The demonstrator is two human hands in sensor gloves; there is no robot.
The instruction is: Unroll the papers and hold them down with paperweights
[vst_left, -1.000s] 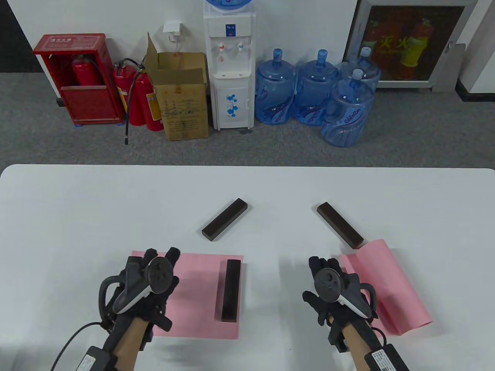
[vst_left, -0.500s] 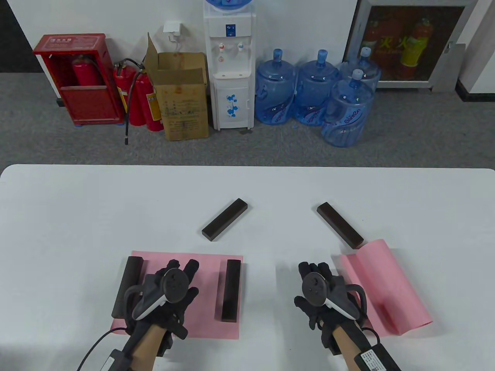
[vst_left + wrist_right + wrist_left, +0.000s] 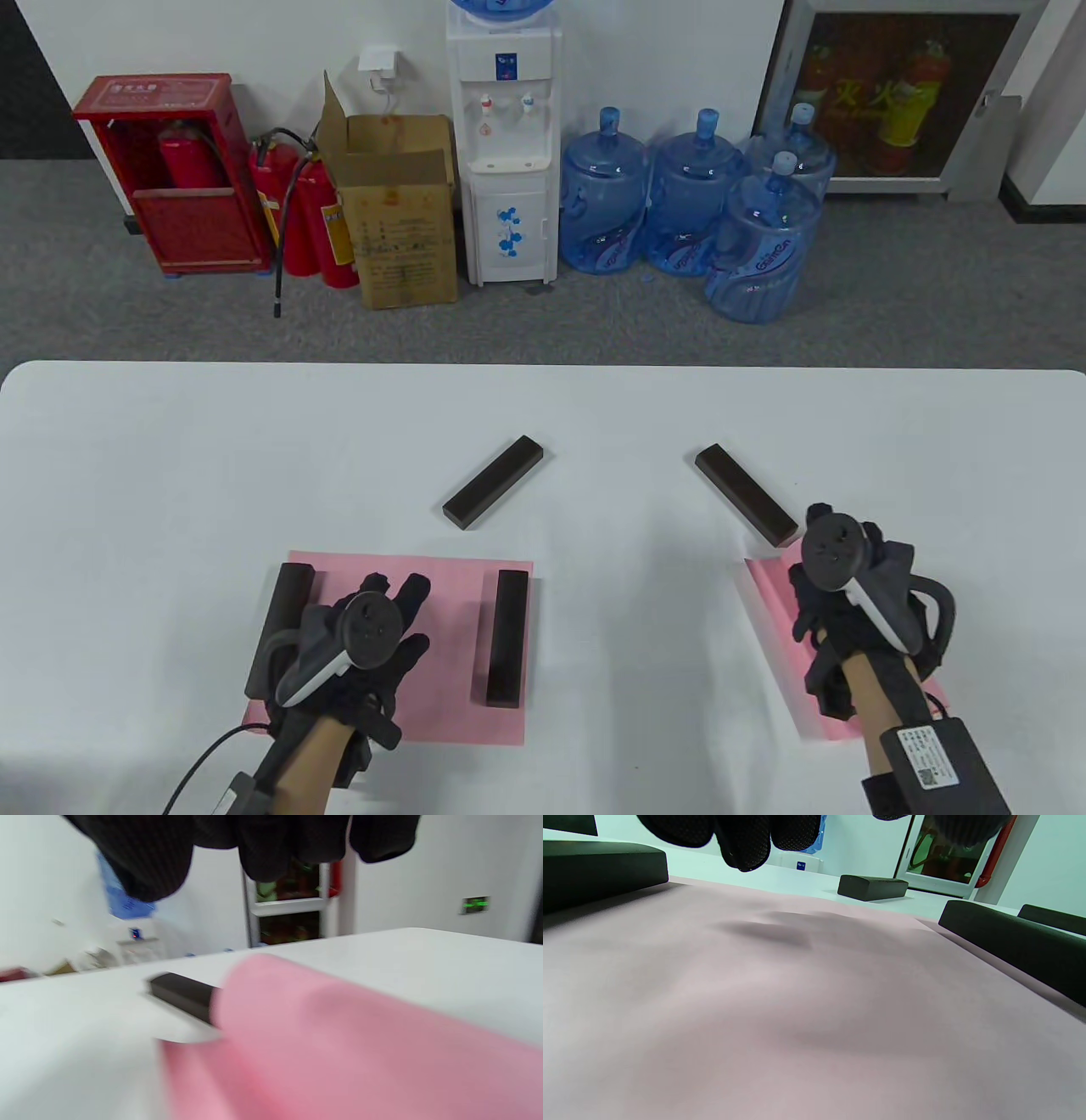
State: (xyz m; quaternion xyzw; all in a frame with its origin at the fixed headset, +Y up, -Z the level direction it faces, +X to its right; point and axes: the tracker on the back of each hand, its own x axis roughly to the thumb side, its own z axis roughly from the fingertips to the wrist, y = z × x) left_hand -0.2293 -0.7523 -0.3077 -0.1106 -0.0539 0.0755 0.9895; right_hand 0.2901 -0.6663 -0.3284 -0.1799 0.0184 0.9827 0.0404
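Note:
A pink paper (image 3: pixel 441 611) lies flat at the front left, with one dark paperweight (image 3: pixel 284 624) on its left edge and another (image 3: pixel 507 637) on its right edge. My left hand (image 3: pixel 392 594) hovers over this paper with fingers spread and holds nothing; the left wrist view shows its fingertips (image 3: pixel 746 840) above the sheet (image 3: pixel 797 1005). A second pink paper (image 3: pixel 768 594), partly rolled, lies at the front right. My right hand (image 3: pixel 844 586) is over its roll. In the right wrist view its fingers (image 3: pixel 263 853) hang above the roll (image 3: pixel 339 1035) without touching it.
Two loose dark paperweights lie on the white table (image 3: pixel 170 475): one (image 3: pixel 492 494) at mid-table, one (image 3: pixel 747 507) just beyond the right paper, also seen in the right wrist view (image 3: pixel 182 995). Water bottles, a dispenser and boxes stand on the floor beyond.
My right hand has moved right and forward, from beside the rolled paper to over it. My left hand drew off the left paperweight a second ago and has since stayed over the flat paper.

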